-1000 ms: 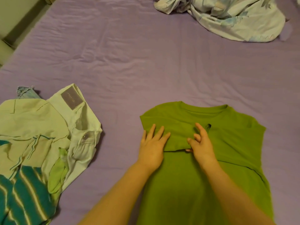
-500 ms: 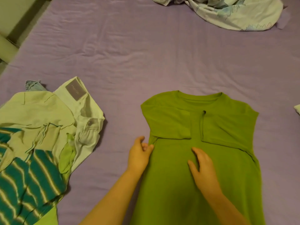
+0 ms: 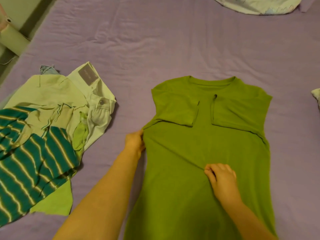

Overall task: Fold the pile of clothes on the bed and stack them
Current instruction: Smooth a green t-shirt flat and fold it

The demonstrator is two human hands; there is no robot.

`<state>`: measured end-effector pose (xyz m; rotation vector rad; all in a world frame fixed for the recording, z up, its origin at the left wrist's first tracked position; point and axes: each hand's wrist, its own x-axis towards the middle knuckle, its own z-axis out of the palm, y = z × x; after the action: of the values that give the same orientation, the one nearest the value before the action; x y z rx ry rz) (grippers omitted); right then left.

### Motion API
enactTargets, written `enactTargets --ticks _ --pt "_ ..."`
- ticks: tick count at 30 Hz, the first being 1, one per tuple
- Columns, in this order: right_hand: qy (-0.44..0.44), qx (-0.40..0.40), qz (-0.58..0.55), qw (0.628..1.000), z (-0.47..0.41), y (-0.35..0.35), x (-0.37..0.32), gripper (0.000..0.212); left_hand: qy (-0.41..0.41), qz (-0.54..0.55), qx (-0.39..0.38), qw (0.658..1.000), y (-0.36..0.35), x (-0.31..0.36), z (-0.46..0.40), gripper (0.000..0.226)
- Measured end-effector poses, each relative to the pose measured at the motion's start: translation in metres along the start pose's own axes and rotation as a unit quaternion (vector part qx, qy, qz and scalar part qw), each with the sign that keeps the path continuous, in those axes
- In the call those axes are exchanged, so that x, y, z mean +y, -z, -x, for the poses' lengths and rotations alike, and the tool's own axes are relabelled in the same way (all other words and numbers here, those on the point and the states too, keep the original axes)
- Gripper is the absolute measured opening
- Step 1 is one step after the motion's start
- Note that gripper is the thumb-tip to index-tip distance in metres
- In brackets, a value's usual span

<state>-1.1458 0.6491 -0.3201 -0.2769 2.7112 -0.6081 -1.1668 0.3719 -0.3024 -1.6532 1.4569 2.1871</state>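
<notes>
At the left of the frame the unfolded pile (image 3: 52, 129) sprawls on the purple bed (image 3: 173, 49): a pale pair of trousers (image 3: 97, 104) with a grey label, a teal striped top (image 3: 31, 167) over it, and a light green piece poking out at the lower edge.

Just right of that, the left hand (image 3: 136, 142) sits at the left side seam of the green T-shirt (image 3: 207, 144), fingers curled round the edge below the folded-in sleeve, gripping the cloth. The shirt lies flat in the middle of the frame, collar toward the top, hem running out of the bottom edge toward the person, so its long axis runs straight up and down the picture. Both sleeves are already tucked inward across the chest.

Further right, the right hand (image 3: 221, 179) rests on the shirt's middle, pinching a small ridge of fabric near the centre line; a crease runs from it up to the left hand.

I'd say the next fold turns on that: the left edge is in the left hand's grasp, and swinging it rightward over the pinched line would fold the body lengthwise.
</notes>
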Motion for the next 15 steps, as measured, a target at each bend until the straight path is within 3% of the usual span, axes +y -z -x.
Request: enactTargets --ticks 3,7,9,13,15 --pt "0.007 0.000 -0.002 1.000 0.014 0.000 0.002 0.015 -0.029 -0.133 -0.056 0.989 0.003 -0.024 0.018 0.033" --pt "0.055 -0.072 0.080 0.993 0.040 0.002 0.008 0.054 -0.058 -0.236 -0.092 0.966 0.022 -0.060 0.048 0.026" --pt "0.057 -0.056 0.106 0.991 0.056 0.004 0.022 0.054 -0.076 -0.277 -0.077 0.955 0.036 -0.076 0.059 0.032" --pt "0.015 -0.020 0.136 0.990 0.088 0.006 0.051 0.089 -0.062 -0.104 0.066 0.990 0.060 -0.085 0.068 0.028" --pt "0.002 0.010 0.136 0.991 0.102 0.008 0.064 0.093 -0.050 -0.128 0.046 0.990 0.069 -0.089 0.074 0.027"
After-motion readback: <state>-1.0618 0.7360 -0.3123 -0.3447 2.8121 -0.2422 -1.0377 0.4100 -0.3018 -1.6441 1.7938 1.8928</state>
